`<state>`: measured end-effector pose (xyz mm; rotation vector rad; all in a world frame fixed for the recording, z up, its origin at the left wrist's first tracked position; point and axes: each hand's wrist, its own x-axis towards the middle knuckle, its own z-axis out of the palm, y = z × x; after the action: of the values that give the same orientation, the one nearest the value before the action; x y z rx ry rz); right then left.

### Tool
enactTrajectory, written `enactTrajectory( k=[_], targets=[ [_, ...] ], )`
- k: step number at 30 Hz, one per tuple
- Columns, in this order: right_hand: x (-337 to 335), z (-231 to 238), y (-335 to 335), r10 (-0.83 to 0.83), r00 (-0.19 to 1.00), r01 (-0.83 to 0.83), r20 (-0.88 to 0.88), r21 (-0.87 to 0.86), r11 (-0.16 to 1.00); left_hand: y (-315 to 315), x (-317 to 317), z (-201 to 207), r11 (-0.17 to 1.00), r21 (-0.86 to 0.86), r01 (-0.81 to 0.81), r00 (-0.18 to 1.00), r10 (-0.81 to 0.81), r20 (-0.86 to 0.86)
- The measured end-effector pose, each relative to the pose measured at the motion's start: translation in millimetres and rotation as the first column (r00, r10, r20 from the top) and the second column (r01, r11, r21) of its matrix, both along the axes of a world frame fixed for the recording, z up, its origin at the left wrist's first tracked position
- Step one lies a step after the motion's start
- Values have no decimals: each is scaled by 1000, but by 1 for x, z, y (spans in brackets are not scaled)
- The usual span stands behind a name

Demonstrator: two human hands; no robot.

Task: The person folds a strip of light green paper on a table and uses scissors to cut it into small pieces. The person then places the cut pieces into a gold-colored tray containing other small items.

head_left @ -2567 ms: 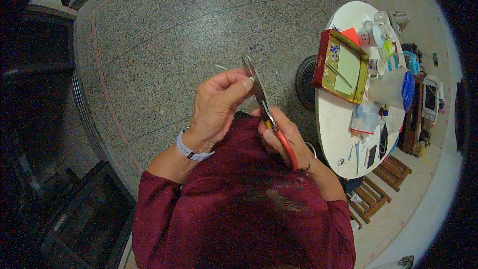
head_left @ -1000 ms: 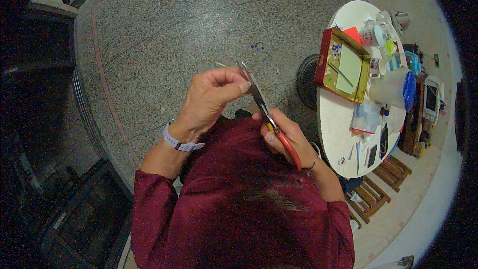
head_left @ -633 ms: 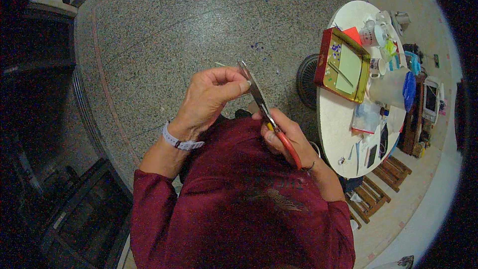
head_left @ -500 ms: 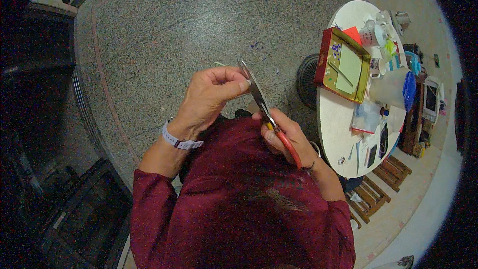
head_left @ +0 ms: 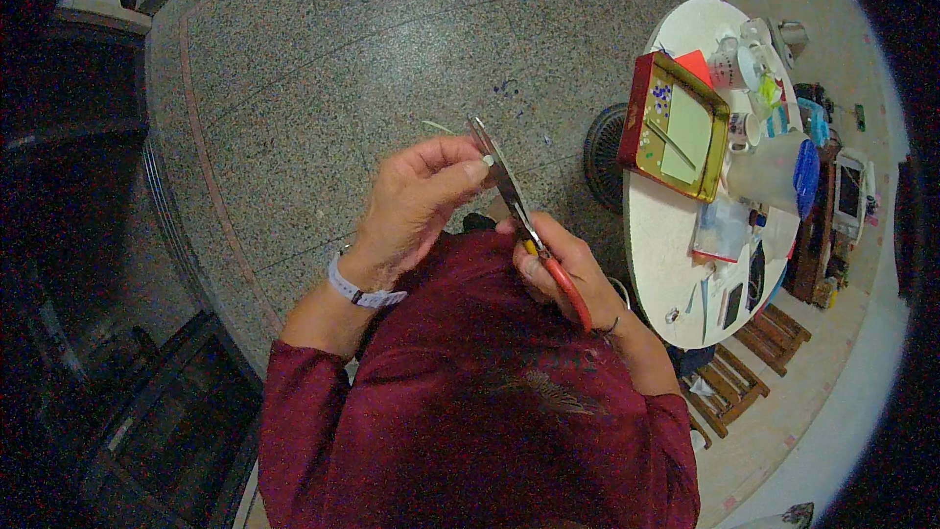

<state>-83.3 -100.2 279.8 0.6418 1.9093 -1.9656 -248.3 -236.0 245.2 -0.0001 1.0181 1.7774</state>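
Observation:
My left hand (head_left: 416, 196) pinches a thin pale green strip (head_left: 437, 126) between thumb and fingers. One end sticks out past the knuckles, and a small whitish piece (head_left: 488, 161) shows at the fingertips, right beside the scissor blades. Most of the strip is hidden by the fingers. In my right hand (head_left: 553, 260) is a pair of red-handled scissors (head_left: 507, 186), blades pointing up and to the left. The blades look nearly together. Their tips reach just beyond my left fingertips, above my lap.
At the right stands a white oval table (head_left: 654, 264). It bears a red and gold box tray (head_left: 634, 118) with small blue pieces and pale sheet inside, a clear container with a blue lid (head_left: 806, 176), mugs and bags. A dark round stool (head_left: 604, 159) is beside it. Blue scraps (head_left: 505, 88) lie on the speckled floor.
My left hand has turned slightly, and its wrist has shifted a little right and down. More of the strip shows above the knuckles. The right hand and scissors have barely moved.

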Motion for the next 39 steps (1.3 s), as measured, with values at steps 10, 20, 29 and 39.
enactTrajectory(
  k=[10, 20, 29, 39],
  targets=[
    [0, -3, 0, 1, 999, -2, -33, -12, 1000, 3, 6, -8, 998, 5, -64, 998, 65, -18],
    [2, -1, -1, -11, 1000, 11, -8, -76, 997, 0, 5, -13, 999, -5, -38, 999, 38, -25],
    [2, -1, -1, -6, 1000, 7, 12, -78, 997, -1, -2, -12, 1000, -14, 4, 999, -4, -53],
    [-2, 0, 0, 14, 1000, -15, -13, -63, 998, 1, -2, -7, 1000, -14, -13, 997, 12, -72]
  ],
)
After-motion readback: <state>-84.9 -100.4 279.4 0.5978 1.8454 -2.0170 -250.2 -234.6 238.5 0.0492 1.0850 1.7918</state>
